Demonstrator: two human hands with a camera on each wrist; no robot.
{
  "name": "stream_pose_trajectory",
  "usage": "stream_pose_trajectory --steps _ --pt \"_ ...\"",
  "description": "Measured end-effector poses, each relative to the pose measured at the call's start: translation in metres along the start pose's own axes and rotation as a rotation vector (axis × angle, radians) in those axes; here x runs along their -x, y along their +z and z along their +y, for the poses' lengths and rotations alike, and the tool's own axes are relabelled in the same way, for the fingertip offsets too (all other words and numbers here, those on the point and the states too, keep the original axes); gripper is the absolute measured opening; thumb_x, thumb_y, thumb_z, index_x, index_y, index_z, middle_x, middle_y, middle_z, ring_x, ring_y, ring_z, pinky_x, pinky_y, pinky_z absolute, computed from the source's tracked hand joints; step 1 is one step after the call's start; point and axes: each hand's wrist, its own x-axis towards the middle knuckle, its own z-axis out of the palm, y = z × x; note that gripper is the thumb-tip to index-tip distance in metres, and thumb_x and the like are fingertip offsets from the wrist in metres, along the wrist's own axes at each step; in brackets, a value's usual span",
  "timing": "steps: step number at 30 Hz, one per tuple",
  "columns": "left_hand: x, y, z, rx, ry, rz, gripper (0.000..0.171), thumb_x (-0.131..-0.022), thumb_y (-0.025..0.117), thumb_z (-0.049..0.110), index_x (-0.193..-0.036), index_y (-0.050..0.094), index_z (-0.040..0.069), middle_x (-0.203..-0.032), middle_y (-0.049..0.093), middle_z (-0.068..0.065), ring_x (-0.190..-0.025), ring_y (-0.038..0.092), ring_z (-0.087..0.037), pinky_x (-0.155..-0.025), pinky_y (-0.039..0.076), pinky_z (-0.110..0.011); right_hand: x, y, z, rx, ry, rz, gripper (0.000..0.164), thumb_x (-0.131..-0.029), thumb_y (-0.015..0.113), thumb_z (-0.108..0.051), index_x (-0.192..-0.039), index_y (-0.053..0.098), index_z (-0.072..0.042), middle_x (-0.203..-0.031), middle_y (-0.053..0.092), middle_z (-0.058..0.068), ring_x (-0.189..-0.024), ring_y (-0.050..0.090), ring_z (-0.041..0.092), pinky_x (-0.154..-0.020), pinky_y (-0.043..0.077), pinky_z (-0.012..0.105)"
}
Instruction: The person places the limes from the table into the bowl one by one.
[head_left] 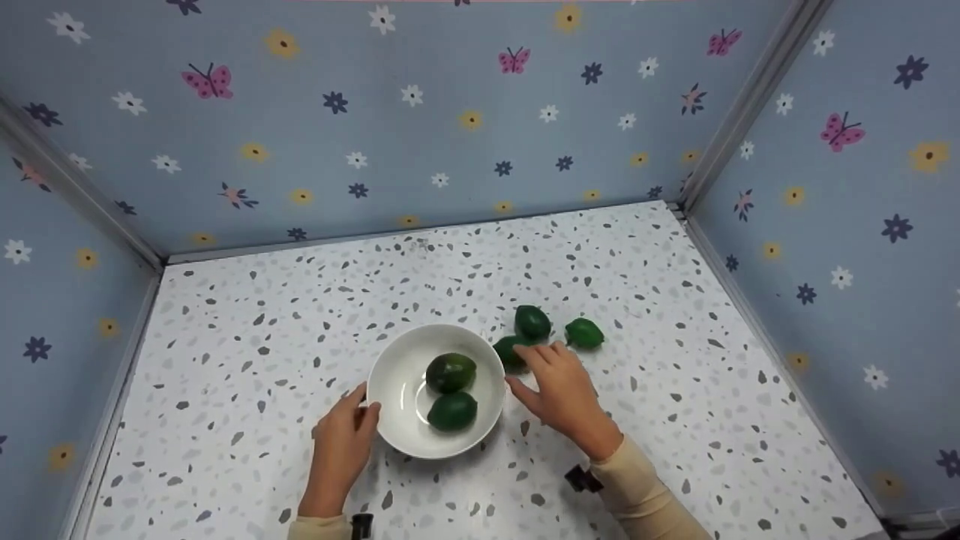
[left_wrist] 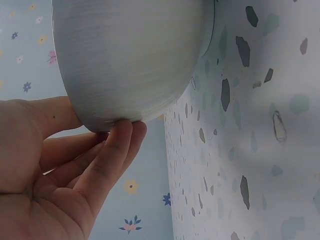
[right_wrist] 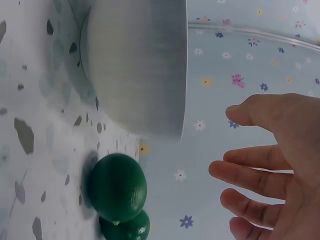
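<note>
A white bowl [head_left: 399, 427] stands on the speckled table, holding a dark, partly brownish green fruit [head_left: 451, 373] and a green lime [head_left: 453, 412]. My left hand [head_left: 343, 442] pinches its left rim, thumb at the edge and fingers against the outer wall [left_wrist: 131, 60]. At the bowl's right side is my right hand [head_left: 564, 394], its fingers apart and nothing between them. Those fingertips overlap a green lime [head_left: 508, 352] in the head view. Behind it lies a darker lime [head_left: 532, 322]. The right wrist view shows a lime [right_wrist: 118, 187] beside the bowl, apart from the hand.
A brighter green lime [head_left: 584, 334] lies on the table to the right of the others. Blue panels [head_left: 450, 90] with flowers and butterflies enclose the back and both sides. Grey metal strips [head_left: 742, 112] run along the panel corners.
</note>
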Motion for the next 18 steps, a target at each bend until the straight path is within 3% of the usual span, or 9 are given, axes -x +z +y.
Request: stream_pose_trajectory --steps 9,18 --pt "0.000 -0.001 0.001 -0.008 -0.002 -0.006 0.043 -0.098 0.064 0.010 -0.137 0.056 -0.006 -0.124 0.065 -0.023 -0.101 0.068 -0.033 -0.085 0.055 -0.048 0.003 0.014 0.025 0.022 0.059 -0.024 0.044 -0.082 0.083 -0.025 -0.117 0.069 0.000 -0.104 0.069 0.014 -0.080 0.055 0.031 -0.070 0.048 0.044" --pt "0.000 -0.001 0.000 -0.016 0.010 -0.003 0.043 -0.098 0.064 0.010 -0.137 0.056 -0.007 -0.124 0.065 -0.024 -0.102 0.068 -0.034 -0.085 0.055 -0.049 0.007 0.034 0.043 0.053 0.154 -0.149 0.055 -0.080 0.085 -0.030 -0.123 0.067 0.000 -0.112 0.066 0.015 -0.088 0.055 0.033 -0.074 0.049 0.044"
